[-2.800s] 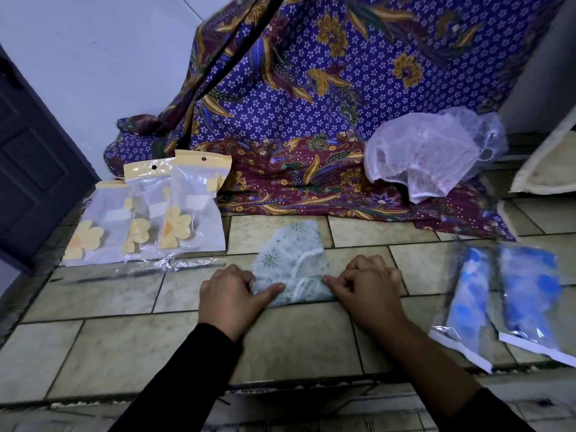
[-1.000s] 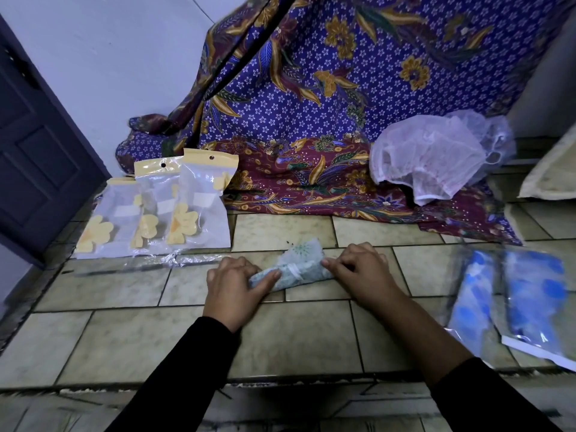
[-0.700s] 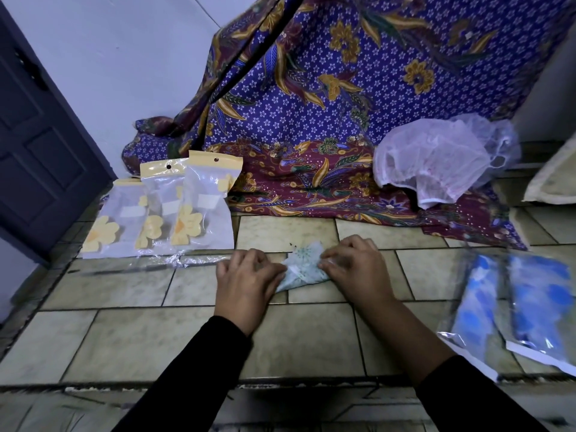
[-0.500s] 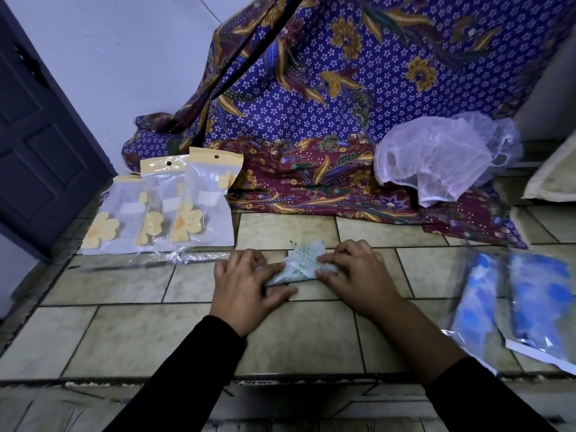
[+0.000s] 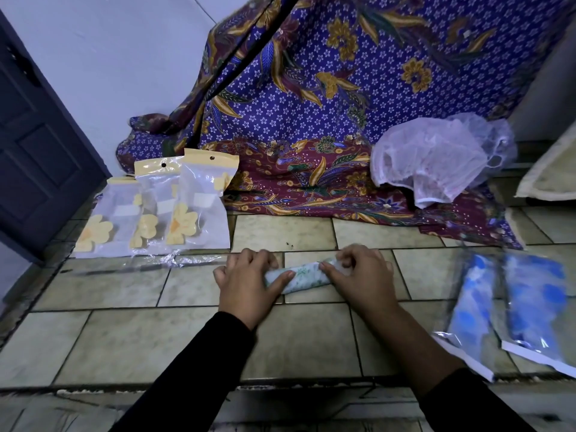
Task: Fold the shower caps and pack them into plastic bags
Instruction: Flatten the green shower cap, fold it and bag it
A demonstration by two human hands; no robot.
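Dim, bluish picture from a wide, bendy lens.
The pale wall (image 5: 124,57) is brightest; the door (image 5: 37,145) is very dark. Little shiny spots sit on the plastic bags (image 5: 199,207). The blue packs (image 5: 536,300) at the right look smeared, and the floor (image 5: 124,338) lines curve near the edges.

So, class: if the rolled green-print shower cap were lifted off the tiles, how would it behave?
Probably floppy: the shower cap is thin and creased, so likely to sag. Likely to unroll, since both the left hand and right hand grip it.
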